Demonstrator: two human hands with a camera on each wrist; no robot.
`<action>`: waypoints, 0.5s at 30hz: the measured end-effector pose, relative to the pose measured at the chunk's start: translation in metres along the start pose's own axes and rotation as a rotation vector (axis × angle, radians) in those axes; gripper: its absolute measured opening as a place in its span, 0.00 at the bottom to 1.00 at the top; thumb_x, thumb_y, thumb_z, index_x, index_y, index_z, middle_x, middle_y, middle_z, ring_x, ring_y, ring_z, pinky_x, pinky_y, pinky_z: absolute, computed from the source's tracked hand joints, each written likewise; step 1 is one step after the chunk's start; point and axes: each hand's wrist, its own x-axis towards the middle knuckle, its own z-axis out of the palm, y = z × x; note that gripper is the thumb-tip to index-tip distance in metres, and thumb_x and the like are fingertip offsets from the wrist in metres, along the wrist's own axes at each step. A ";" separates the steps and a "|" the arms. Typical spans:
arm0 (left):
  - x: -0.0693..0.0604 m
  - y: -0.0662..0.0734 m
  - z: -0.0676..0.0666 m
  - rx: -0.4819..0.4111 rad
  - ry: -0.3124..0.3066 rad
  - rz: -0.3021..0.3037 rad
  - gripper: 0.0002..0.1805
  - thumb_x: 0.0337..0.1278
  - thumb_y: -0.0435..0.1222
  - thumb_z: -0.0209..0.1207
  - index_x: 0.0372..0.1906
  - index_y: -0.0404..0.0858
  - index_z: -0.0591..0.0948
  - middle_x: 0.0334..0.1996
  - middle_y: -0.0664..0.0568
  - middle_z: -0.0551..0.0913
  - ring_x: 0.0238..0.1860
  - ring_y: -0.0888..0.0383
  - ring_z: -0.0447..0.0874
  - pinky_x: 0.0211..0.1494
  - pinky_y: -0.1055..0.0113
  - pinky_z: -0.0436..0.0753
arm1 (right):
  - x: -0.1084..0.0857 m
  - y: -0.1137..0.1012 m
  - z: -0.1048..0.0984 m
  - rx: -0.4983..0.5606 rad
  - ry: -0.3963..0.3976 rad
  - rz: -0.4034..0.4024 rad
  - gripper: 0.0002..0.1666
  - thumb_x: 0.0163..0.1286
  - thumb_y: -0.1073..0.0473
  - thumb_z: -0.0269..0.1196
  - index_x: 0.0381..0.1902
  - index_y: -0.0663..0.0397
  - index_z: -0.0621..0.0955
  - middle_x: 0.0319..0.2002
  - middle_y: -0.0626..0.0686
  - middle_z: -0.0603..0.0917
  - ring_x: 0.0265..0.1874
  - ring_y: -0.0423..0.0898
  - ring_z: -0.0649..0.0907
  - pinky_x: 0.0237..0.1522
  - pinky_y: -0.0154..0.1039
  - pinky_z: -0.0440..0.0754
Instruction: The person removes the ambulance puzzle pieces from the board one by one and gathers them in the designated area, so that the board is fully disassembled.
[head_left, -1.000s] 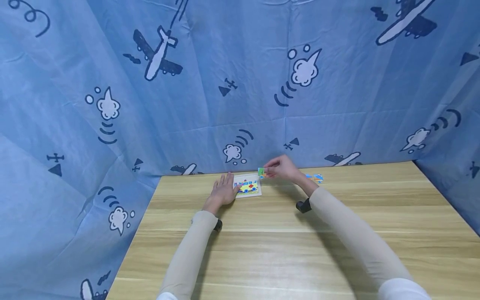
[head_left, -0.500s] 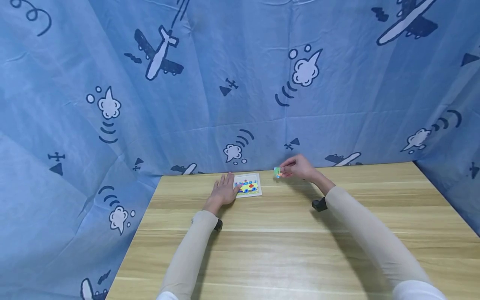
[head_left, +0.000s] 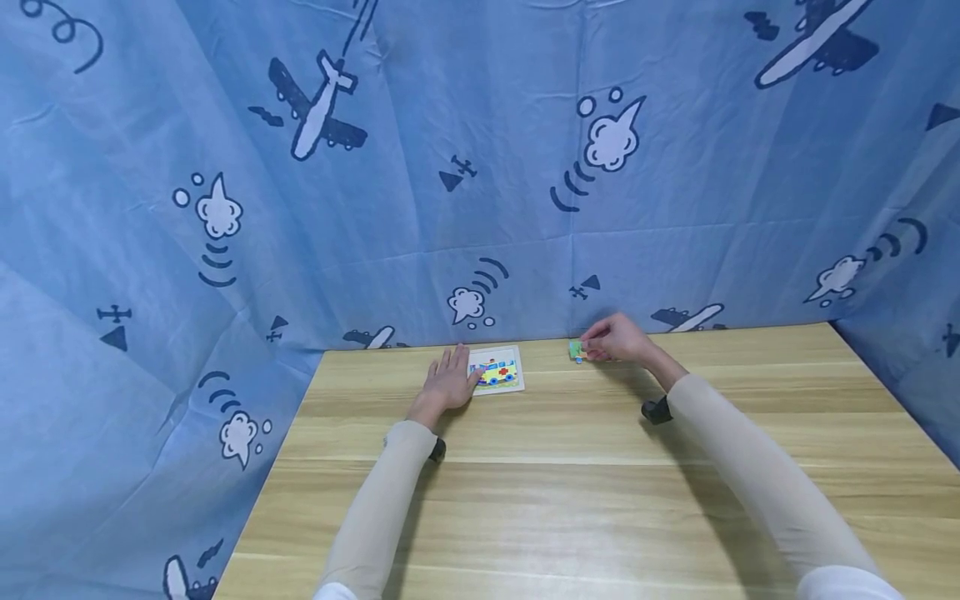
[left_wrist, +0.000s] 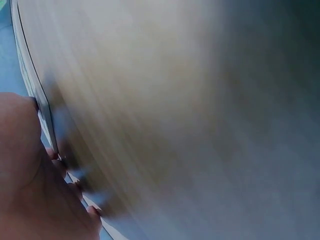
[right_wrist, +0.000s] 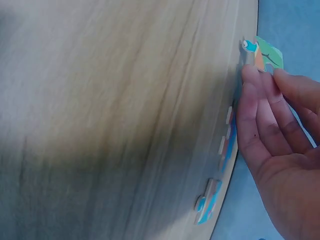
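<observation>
My left hand [head_left: 447, 381] lies flat at the left side of a puzzle board [head_left: 515, 352], with the thumb over its edge. The board has a pale frame and a yellow vehicle picture with a red cross. In the left wrist view, my left hand [left_wrist: 30, 170] shows at the left edge, and the board itself cannot be made out. My right hand [head_left: 621, 340] pinches a green jigsaw piece [head_left: 576, 351] between thumb and fingertips, right of the board and close to the tabletop. In the right wrist view, that piece [right_wrist: 270, 54] shows green, orange and blue parts.
Other flat jigsaw pieces [right_wrist: 209, 202] lie on the table along its back edge, below my right hand in the right wrist view; in the head view this hand hides them. A blue curtain [head_left: 510, 167] with airplane prints hangs right behind the wooden table [head_left: 525, 500].
My right hand has moved right, away from the board, and lowered toward the table, still holding the green jigsaw piece. The left hand and the board have stayed in place.
</observation>
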 end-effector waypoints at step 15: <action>0.002 -0.002 0.002 -0.025 -0.002 -0.001 0.39 0.86 0.54 0.33 0.87 0.38 0.43 0.88 0.47 0.40 0.89 0.45 0.37 0.91 0.46 0.41 | 0.006 0.005 -0.006 -0.200 0.024 -0.019 0.13 0.74 0.63 0.66 0.48 0.69 0.88 0.35 0.59 0.92 0.27 0.45 0.87 0.28 0.36 0.83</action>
